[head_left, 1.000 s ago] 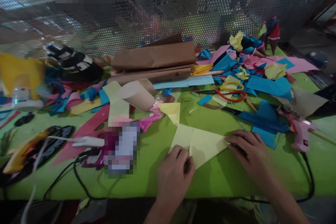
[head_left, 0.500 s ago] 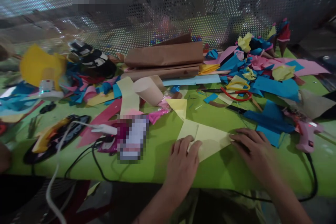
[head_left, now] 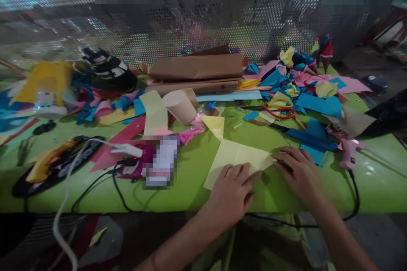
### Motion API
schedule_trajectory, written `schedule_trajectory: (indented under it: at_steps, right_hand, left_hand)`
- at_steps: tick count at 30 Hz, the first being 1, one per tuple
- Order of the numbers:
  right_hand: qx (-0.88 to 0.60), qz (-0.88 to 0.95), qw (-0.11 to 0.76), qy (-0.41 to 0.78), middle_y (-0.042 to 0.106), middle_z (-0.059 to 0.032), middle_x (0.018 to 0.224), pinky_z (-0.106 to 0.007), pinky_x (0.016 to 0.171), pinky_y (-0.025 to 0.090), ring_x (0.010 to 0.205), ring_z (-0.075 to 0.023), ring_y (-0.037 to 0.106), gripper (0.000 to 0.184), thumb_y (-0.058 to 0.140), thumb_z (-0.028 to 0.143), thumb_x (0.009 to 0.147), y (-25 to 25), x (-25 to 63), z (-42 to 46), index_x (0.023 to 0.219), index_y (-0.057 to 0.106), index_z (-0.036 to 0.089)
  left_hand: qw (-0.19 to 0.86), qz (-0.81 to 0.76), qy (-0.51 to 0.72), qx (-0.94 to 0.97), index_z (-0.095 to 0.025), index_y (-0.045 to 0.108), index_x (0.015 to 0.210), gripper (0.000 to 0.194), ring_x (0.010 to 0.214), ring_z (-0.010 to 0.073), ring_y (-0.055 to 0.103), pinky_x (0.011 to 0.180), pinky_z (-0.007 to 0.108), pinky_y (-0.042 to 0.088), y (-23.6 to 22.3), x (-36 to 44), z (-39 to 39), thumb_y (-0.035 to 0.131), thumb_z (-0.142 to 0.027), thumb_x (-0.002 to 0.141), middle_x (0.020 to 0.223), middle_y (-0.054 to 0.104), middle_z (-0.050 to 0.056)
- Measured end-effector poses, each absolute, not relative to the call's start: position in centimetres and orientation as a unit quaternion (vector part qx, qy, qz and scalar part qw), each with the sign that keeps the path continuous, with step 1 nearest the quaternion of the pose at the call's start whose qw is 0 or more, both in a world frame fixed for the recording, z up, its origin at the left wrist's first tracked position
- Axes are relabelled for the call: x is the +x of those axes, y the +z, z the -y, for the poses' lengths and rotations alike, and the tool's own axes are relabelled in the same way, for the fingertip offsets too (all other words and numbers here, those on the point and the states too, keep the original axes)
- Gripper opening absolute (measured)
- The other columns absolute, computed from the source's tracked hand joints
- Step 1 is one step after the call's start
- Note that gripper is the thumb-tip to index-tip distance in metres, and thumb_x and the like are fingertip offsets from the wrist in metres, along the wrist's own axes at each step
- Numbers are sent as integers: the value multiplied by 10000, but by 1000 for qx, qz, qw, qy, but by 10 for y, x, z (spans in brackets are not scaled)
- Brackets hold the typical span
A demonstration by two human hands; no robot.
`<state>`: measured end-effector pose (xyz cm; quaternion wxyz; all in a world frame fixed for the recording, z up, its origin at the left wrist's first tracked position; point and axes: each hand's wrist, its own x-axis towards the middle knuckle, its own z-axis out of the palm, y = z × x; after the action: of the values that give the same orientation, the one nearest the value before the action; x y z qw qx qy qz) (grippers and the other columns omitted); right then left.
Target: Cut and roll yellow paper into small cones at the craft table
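A pale yellow sheet of paper [head_left: 233, 152] lies on the green tabletop, a crease across it and its right end narrowed to a point. My left hand [head_left: 230, 192] rests flat over the lower part of the sheet, fingers stretched out and pointing up and right. That hand hides the sheet's lower edge. At the pointed right end, my right hand [head_left: 297, 173] pinches the paper between thumb and fingers. Just above the sheet sits a small folded yellow paper triangle [head_left: 216, 125].
Scissors [head_left: 280, 110] with red and yellow handles, a blue-handled knife [head_left: 305, 137] and a pink glue gun [head_left: 349, 150] lie to the right. A phone [head_left: 163, 161] and a yellow glue gun [head_left: 47, 163], with cables, are left. Brown paper [head_left: 197, 67] and coloured scraps line the back.
My left hand has slid right across the sheet, its fingers flattening out, and uncovered the lower left corner. My right hand keeps its pinch at the tip. The camera view has shifted.
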<state>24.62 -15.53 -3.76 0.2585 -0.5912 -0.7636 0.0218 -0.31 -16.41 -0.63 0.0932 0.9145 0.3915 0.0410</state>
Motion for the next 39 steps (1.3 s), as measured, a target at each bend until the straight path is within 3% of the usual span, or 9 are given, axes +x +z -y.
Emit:
schedule_trajectory:
  at_steps: [3, 6, 9, 18, 30, 35, 39]
  right_hand:
    - [-569, 783, 253, 4, 631, -56, 1365, -470, 978, 409, 1201, -282, 565, 289, 559, 327, 972, -29, 229, 173, 1238, 668, 299]
    - [-477, 856, 189, 68, 546, -46, 1480, -460, 1085, 348, 1322, -250, 499, 535, 548, 377, 974, -25, 205, 193, 1485, 438, 261]
    - [-492, 856, 135, 79, 471, -49, 1542, -469, 1141, 287, 1390, -235, 446, 602, 517, 397, 986, -29, 197, 204, 1535, 342, 223]
    - [-600, 792, 117, -12, 479, -20, 1534, -475, 1139, 278, 1406, -220, 446, 474, 418, 329, 1029, -44, 249, 201, 1499, 396, 276]
    - [-608, 780, 145, -35, 541, -37, 1487, -512, 1116, 322, 1381, -265, 476, 480, 422, 370, 1018, -50, 246, 204, 1489, 420, 279]
    - [-601, 783, 152, -49, 527, -66, 1496, -519, 1127, 328, 1404, -287, 443, 440, 437, 357, 1007, -50, 248, 201, 1427, 493, 236]
    - [-573, 794, 188, -69, 650, -89, 1345, -543, 1126, 325, 1305, -300, 544, 366, 503, 327, 980, -48, 249, 213, 1321, 575, 216]
  left_hand:
    - [96, -392, 42, 914, -274, 527, 1397, 466, 1246, 284, 477, 1064, 485, 360, -9, -3, 165, 507, -435, 960, 1439, 524, 71]
    - [91, -387, 49, 916, -234, 596, 1304, 406, 1276, 277, 459, 1098, 480, 324, -13, -5, 164, 545, -412, 942, 1451, 523, 76]
    - [85, -389, 57, 915, -241, 578, 1325, 413, 1291, 272, 454, 1094, 489, 311, -15, -7, 166, 533, -410, 951, 1498, 488, 71]
    - [66, -390, 78, 915, -342, 431, 1469, 480, 1374, 230, 406, 1067, 477, 301, -19, -29, 174, 431, -455, 1002, 1565, 433, -23]
    - [-16, -415, 110, 903, -282, 498, 1434, 433, 1326, 214, 472, 1083, 428, 299, -20, -88, 212, 454, -345, 1008, 1458, 568, -15]
    - [12, -438, 134, 889, -282, 540, 1398, 405, 1321, 231, 482, 1098, 449, 283, -22, -92, 222, 462, -342, 1004, 1457, 568, 3]
    - [44, -459, 154, 874, -281, 508, 1428, 442, 1308, 240, 492, 1098, 457, 302, -24, -81, 222, 477, -355, 994, 1480, 542, 33]
